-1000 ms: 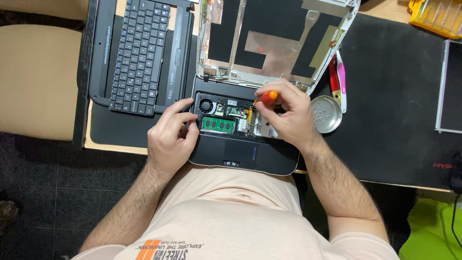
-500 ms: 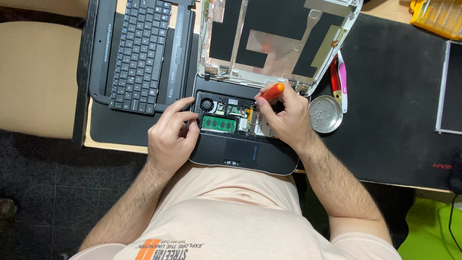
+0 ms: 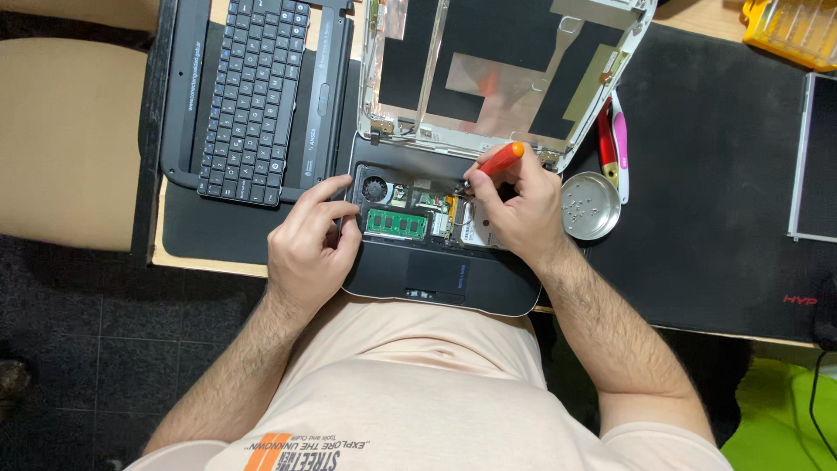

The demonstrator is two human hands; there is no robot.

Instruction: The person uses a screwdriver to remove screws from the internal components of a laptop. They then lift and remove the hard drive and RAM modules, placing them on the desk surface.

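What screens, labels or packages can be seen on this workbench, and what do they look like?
Laptop lid shell: top centre, open, screen panel removed, silver inside with black patches.
Loose flat panel: right edge, dark with pale frame, likely the screen.
Yellow plastic case: top right corner, ribbed, partly cut off.
Small white labels: on the black bezel beside the detached keyboard.

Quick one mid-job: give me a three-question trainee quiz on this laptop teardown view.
1. True or false: the right hand holds an orange-handled screwdriver.
2. What does the left hand rest on: A) detached keyboard, B) open laptop base, C) round metal dish?
3. What lies in the round metal dish?

Key: 1 true; 2 B; 3 small screws.
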